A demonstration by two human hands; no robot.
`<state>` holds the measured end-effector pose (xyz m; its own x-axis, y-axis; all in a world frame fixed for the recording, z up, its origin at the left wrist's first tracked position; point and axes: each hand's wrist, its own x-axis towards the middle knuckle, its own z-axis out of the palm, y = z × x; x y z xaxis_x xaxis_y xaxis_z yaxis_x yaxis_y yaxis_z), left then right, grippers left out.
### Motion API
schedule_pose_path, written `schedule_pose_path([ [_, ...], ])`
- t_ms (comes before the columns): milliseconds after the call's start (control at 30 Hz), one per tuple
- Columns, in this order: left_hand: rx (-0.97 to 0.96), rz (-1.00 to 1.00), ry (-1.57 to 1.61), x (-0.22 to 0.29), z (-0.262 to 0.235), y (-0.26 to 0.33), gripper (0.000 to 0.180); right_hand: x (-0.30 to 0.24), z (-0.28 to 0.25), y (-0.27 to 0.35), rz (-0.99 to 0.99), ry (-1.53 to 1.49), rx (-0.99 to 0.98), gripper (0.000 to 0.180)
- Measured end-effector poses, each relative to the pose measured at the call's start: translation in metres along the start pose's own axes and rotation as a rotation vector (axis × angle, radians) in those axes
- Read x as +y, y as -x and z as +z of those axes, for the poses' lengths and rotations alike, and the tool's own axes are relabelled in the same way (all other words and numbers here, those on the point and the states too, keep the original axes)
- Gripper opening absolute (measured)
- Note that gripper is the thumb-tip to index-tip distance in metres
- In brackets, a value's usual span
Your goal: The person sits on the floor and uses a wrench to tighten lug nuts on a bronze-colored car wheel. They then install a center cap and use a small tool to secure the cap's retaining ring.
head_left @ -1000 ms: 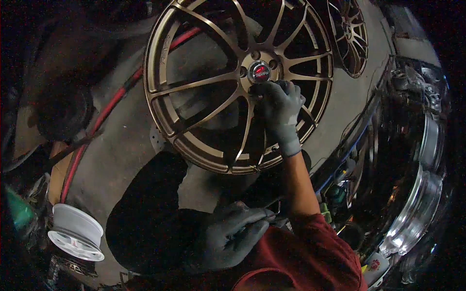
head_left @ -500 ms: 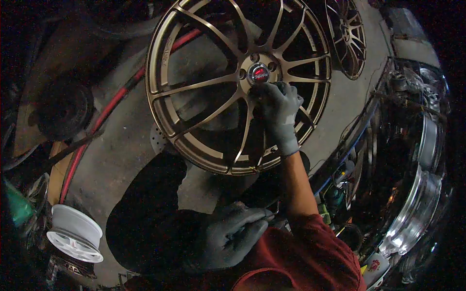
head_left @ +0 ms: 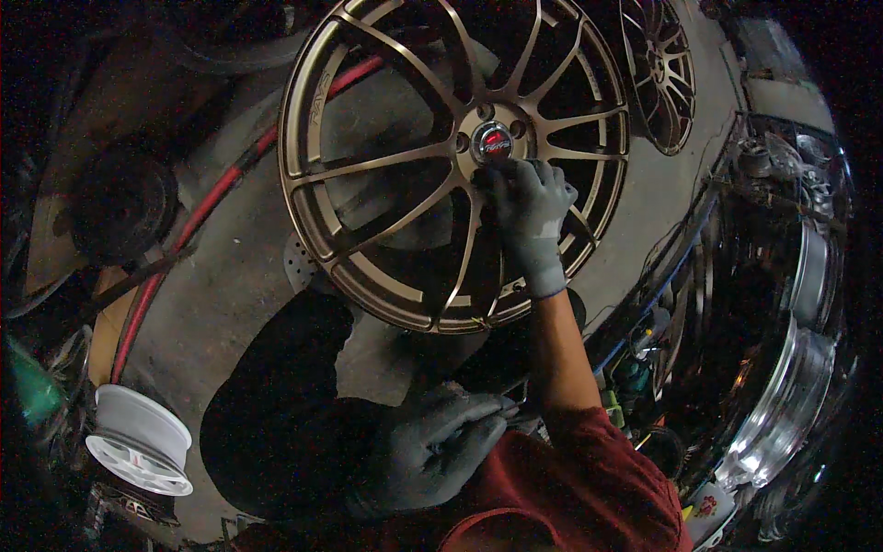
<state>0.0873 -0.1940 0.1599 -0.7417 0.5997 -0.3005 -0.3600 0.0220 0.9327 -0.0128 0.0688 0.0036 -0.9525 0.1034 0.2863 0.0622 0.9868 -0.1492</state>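
A large bronze multi-spoke car wheel rim (head_left: 428,166) stands before me, its face toward me. At its hub is a round centre cap (head_left: 495,143) with a red and silver emblem, among dark bolt holes. My right hand (head_left: 533,202), in a grey glove, reaches up to the hub just below the cap. Its fingers are curled closed there, and whatever they pinch is hidden. Near my body, my left hand (head_left: 437,451), in a dark grey glove, is closed with thumb and fingertips together. A thin thing seems to be at its fingertips, too dark to name.
Another bronze rim (head_left: 658,69) stands at the far right. A white rim (head_left: 141,442) lies at lower left. A red hose or strip (head_left: 212,195) crosses the floor on the left. Shiny metal rim parts (head_left: 768,414) and clutter line the right. A dark round disc (head_left: 120,204) sits at left.
Hardly anything differs. The view has shifted very slightly; both hands keep their places and their grip.
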Motion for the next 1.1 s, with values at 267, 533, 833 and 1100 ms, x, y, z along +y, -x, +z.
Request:
schedule_pose_path([
  [267,0.020,0.007,0.019,0.000,0.001,-0.003,0.022,0.003,0.005,0.001,-0.031,0.001,0.026,0.023],
  [533,0.039,-0.024,0.037,0.001,0.004,-0.001,0.021,-0.006,-0.001,-0.002,0.049,0.013,-0.035,0.019],
  [833,0.035,-0.016,0.026,-0.001,0.004,-0.001,0.021,-0.008,-0.008,-0.010,0.041,0.028,-0.139,0.020],
  [1100,0.062,0.002,0.058,0.001,0.005,-0.002,0.020,-0.006,-0.001,-0.006,0.069,0.048,-0.081,0.021],
])
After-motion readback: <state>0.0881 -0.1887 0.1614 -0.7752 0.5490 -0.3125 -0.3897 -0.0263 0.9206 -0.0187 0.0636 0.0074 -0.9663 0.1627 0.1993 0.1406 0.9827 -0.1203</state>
